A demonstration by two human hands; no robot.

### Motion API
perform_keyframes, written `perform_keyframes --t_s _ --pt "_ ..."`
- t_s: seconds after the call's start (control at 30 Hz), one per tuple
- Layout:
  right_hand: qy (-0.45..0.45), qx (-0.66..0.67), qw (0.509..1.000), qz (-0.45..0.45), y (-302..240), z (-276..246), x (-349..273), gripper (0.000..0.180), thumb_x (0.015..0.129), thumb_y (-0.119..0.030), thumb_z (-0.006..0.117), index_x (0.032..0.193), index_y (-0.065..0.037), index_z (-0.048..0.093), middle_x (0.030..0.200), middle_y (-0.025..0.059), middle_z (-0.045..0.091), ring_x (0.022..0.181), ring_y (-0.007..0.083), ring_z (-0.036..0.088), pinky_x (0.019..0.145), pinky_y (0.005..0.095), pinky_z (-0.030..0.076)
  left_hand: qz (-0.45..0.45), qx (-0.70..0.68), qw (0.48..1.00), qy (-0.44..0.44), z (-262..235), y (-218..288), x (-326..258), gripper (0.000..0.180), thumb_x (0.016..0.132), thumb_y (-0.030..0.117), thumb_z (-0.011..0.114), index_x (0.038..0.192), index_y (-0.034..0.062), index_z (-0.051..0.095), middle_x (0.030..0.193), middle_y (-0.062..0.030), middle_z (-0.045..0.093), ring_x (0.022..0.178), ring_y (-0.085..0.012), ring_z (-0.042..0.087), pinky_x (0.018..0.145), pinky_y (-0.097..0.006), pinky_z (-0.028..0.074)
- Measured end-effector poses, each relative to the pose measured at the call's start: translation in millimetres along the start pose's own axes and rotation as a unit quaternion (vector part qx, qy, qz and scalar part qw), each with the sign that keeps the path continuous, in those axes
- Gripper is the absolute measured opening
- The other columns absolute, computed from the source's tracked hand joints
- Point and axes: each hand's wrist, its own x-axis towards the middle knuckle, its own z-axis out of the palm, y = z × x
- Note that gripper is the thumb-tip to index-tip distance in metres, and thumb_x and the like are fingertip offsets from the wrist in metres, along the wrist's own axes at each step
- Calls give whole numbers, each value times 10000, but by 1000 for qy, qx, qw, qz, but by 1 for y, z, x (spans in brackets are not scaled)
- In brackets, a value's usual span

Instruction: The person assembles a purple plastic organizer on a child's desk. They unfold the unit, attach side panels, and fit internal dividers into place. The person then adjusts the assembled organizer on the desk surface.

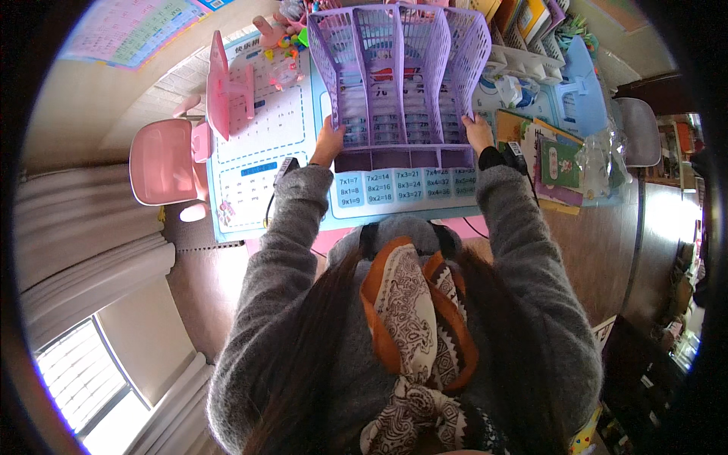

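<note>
A purple plastic file rack (pixel 447 158) with several upright compartments and a shallow front tray stands at the far middle of the table. My left hand (pixel 329 144) grips its lower left side, with the fingers partly hidden by the rack. On the opposite side, my right hand (pixel 478 134) is closed round the lower right edge. Both arms reach forward in grey fuzzy sleeves. Through the open slots the printed table top (pixel 462 203) shows, and no papers or books stand in the compartments.
Small colourful toys (pixel 282 54) and a pink upright board (pixel 218 87) are on the left. A white basket rack (pixel 523 64), books (pixel 560 163), a clear plastic bag (pixel 601 158) and a blue board (pixel 584 83) sit right. A pink chair (pixel 161 163) and grey chair (pixel 638 130) flank the table.
</note>
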Motion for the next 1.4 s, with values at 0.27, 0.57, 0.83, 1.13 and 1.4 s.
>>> perform_keyframes --t_s 0.27,0.57,0.83,1.13,1.4 --pt "11 -109 994 -21 -8 -1 2 425 914 -369 435 1061 8 566 1062 228 593 952 414 562 790 506 455 -46 117 992 25 -5 21 -8 343 833 217 575 1098 19 484 972 -249 616 928 -432 576 776 -493 449" --pt "3 -141 990 16 -13 -3 0 417 910 -381 435 1095 -35 578 1066 216 599 962 400 567 796 511 450 -15 127 992 23 -9 32 -14 262 846 203 520 1025 11 533 926 -249 619 878 -431 583 772 -504 443" --pt "-67 -95 993 1 -8 -13 12 439 888 -380 475 1021 20 597 1060 252 586 997 401 551 829 497 443 -91 111 989 -40 -20 34 -5 337 825 253 497 1084 56 588 964 -221 636 933 -407 590 800 -482 456" --pt "-14 -129 992 -5 -8 2 0 420 928 -359 423 947 22 599 901 250 616 823 430 577 722 534 458 -84 185 979 23 -9 45 -19 300 865 255 504 1060 34 558 935 -241 629 891 -425 594 760 -502 459" --pt "-59 -134 989 -4 -18 -7 -3 406 922 -337 447 1095 15 553 1036 234 593 908 394 570 767 497 465 -93 183 978 26 -8 37 -16 339 856 284 515 1078 30 555 928 -243 631 872 -429 598 757 -494 462"
